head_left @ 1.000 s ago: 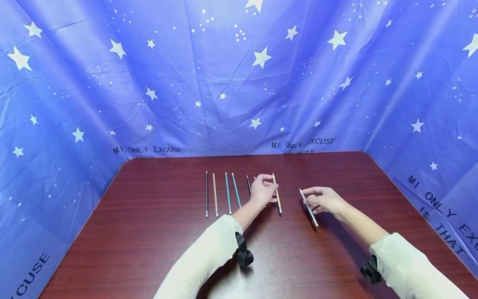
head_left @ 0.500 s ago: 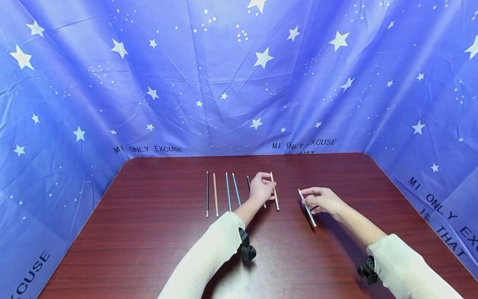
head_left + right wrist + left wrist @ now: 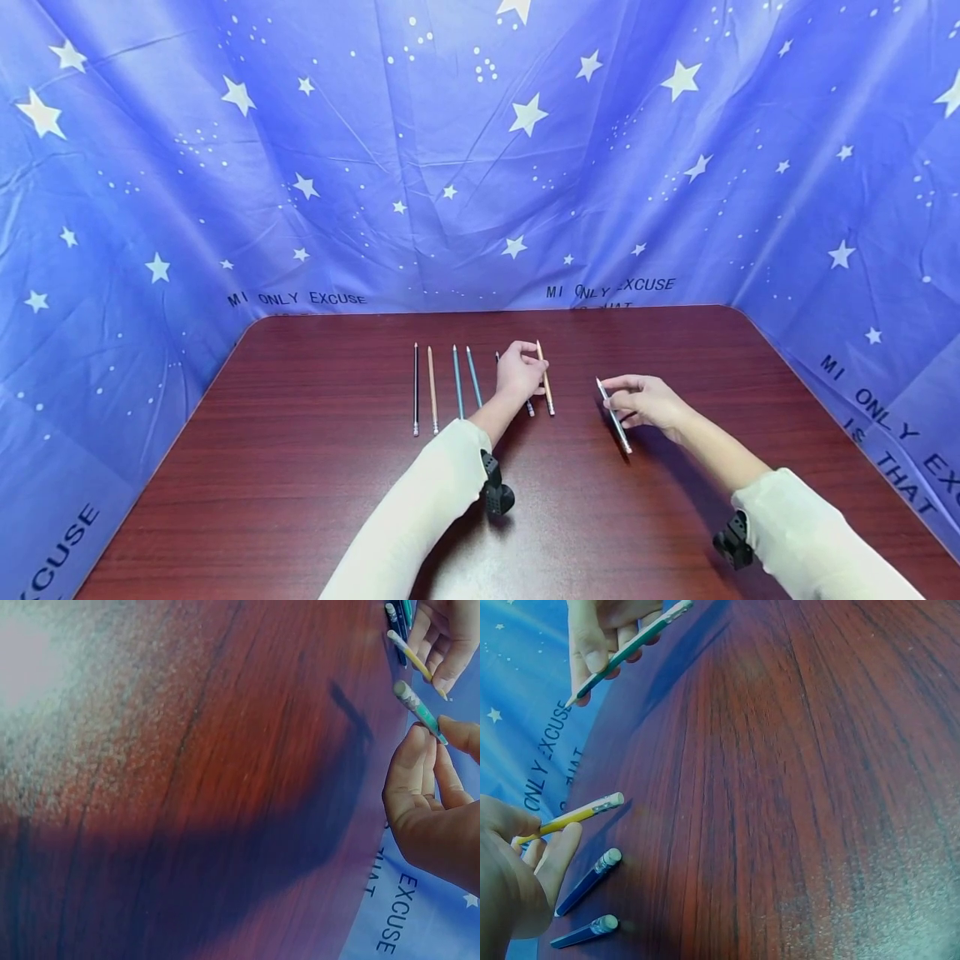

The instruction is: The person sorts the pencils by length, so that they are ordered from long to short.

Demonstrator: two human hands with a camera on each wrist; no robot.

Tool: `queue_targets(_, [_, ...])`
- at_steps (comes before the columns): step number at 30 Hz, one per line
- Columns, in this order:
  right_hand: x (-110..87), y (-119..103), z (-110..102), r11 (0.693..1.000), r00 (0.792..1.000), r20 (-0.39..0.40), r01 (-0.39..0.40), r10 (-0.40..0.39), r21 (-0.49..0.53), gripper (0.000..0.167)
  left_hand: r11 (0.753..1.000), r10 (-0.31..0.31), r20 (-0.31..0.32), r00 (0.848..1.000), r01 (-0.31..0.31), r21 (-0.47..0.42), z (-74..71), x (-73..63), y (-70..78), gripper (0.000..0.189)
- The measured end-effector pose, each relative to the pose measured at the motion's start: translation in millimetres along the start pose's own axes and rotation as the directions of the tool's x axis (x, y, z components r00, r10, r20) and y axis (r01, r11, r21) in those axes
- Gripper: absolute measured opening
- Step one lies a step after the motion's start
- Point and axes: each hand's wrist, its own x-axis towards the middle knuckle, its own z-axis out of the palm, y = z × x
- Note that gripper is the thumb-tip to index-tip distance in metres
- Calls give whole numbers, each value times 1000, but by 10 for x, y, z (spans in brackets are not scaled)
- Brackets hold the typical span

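Observation:
In the head view my left hand point(image 3: 519, 371) pinches a yellow pencil point(image 3: 546, 385), its eraser end toward me. The left wrist view shows this yellow pencil point(image 3: 577, 816) just above the table, beside two dark pencils point(image 3: 589, 883) that lie under the hand. Farther right, my right hand point(image 3: 651, 404) pinches a green pencil point(image 3: 615, 419) between thumb and fingers. It is held tilted, clear of the table, with a shadow below, as the left wrist view shows of the green pencil point(image 3: 630, 649). My left hand and forearm partly hide the dark pencils.
Left of my left arm lie a black pencil point(image 3: 416, 387), a yellow pencil point(image 3: 432, 387) and two teal pencils point(image 3: 457, 379), roughly side by side. The brown table point(image 3: 300, 500) ends at a blue star-patterned curtain point(image 3: 420, 150) behind and at both sides.
My left hand has carried the yellow pencil slightly left and away from me, closer to the dark pencils. My right hand has shifted a little left with the green pencil.

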Motion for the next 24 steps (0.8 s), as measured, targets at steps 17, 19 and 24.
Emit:
queue_targets(17, [19,18,13,1000,1000,10,2,-2,-7,58,997,18,3,1000,-18,75,6,61,-47,29])
queue_targets(19, [21,18,15,1000,1000,10,1,-1,-5,58,996,17,1,1000,-17,82,1,73,-53,28])
queue_targets(24, [18,12,15,1000,1000,4,5,-5,-2,57,996,14,0,1000,-14,93,-21,93,-41,27])
